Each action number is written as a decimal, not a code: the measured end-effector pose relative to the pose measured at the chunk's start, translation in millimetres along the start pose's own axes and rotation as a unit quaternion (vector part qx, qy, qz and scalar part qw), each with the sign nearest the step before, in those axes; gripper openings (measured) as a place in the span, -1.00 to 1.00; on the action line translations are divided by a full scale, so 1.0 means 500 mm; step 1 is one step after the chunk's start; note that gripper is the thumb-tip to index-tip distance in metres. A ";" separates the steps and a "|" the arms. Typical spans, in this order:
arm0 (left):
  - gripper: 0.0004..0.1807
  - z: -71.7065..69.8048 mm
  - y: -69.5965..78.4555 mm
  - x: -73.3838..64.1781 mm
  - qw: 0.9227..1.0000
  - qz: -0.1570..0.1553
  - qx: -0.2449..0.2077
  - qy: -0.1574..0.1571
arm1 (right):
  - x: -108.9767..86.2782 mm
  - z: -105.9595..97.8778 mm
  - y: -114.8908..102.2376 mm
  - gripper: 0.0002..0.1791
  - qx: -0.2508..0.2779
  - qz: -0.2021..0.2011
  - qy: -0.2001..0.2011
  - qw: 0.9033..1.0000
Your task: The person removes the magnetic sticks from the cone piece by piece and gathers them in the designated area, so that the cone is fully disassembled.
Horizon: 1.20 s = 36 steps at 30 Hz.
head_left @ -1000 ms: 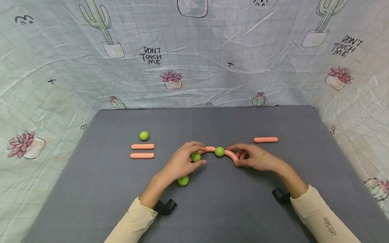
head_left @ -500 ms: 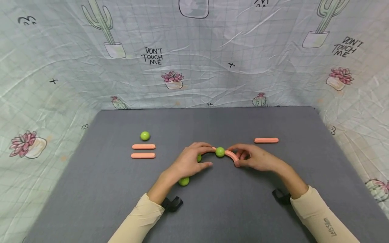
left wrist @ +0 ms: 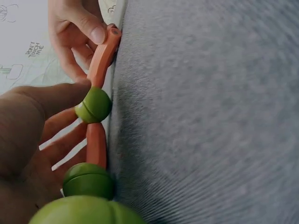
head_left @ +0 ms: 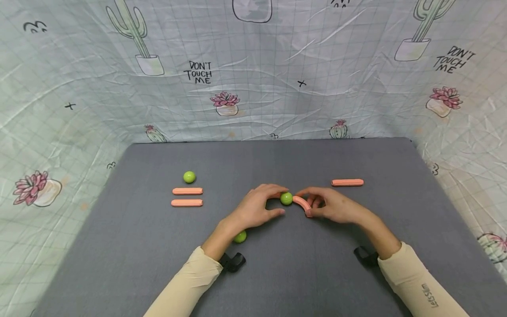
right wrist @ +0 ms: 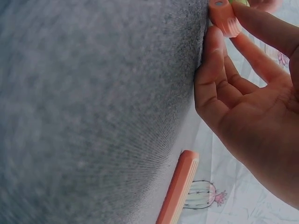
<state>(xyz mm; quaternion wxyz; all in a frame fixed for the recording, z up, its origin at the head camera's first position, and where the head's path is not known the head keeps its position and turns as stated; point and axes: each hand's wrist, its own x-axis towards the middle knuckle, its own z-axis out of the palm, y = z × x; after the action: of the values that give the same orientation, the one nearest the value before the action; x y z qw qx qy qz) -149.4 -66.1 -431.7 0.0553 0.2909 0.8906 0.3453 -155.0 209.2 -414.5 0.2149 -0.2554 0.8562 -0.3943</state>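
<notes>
My right hand (head_left: 332, 205) pinches the far end of a curved orange toy rod (head_left: 302, 204) between thumb and fingers. The rod's other end meets a green ball (head_left: 286, 199). My left hand (head_left: 255, 208) reaches over this ball, index fingertip at its top, thumb held apart below. In the left wrist view, a second curved orange rod (left wrist: 96, 145) leads from that ball to another green ball (left wrist: 88, 181). In the head view, the left hand hides this second ball and most of its rod. A loose green ball (head_left: 240, 237) lies beside the left wrist.
At the left of the grey table (head_left: 130, 246) lie two straight orange rods, an upper rod (head_left: 187, 191) and a lower rod (head_left: 187, 203), with a green ball (head_left: 189, 177) behind them. A single straight orange rod (head_left: 347, 182) lies beyond the right hand. Patterned cloth (head_left: 269, 110) surrounds the table.
My left hand has slid right along the chain, from the second ball to the ball by the right hand's rod. The right hand keeps its pinch and has hardly moved.
</notes>
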 end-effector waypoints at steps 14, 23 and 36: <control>-0.59 0.011 -0.017 0.004 1.000 -0.016 0.001 0.023 | 0.005 0.009 -0.008 -0.55 0.006 0.008 -0.009 1.000; -0.61 0.016 -0.015 0.008 0.999 -0.027 0.006 0.034 | 0.007 0.014 -0.009 -0.68 0.003 0.025 0.000 1.000; -0.62 0.018 -0.024 0.016 0.999 -0.034 -0.003 0.028 | 0.013 0.007 0.004 -0.60 0.058 -0.002 -0.008 0.998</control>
<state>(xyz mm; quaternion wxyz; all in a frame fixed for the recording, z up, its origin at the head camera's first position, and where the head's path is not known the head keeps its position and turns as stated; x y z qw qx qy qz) -158.9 -63.7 -445.2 0.0434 0.2507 0.8999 0.3541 -158.5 204.4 -419.4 0.2356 -0.2473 0.8298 -0.4412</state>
